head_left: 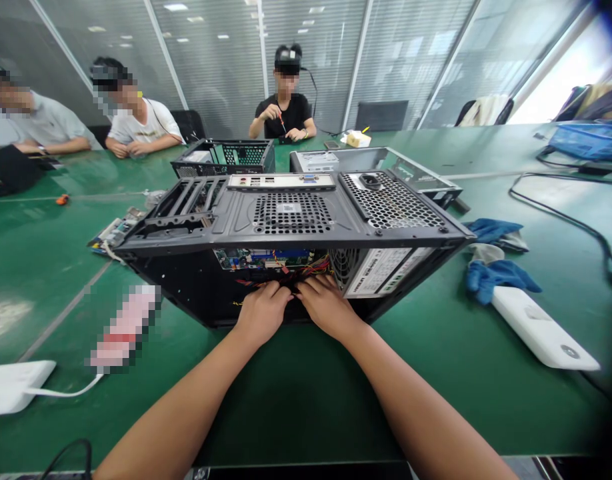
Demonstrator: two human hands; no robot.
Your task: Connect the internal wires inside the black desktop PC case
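A black computer case [226, 223] stands on the table with its rear panel facing up and its open side toward me. Both my hands reach into that side, close together. My left hand [265, 311] is closed, its fingertips at a dark cable between the hands. My right hand [330, 308] is also closed around the same spot, just below a bundle of coloured wires [322, 267]. The fingertips are partly hidden. Behind them a motherboard [266, 259] shows. To the right of my right hand sits the power supply [386, 270] with a white label.
Other opened cases [236, 157] stand farther back. At left are a circuit board [119, 230] and a white power bank [16, 387] cabled to a blurred-out device. At right lie blue gloves [501, 277] and a white device [546, 330]. Several people sit across the green table [486, 413].
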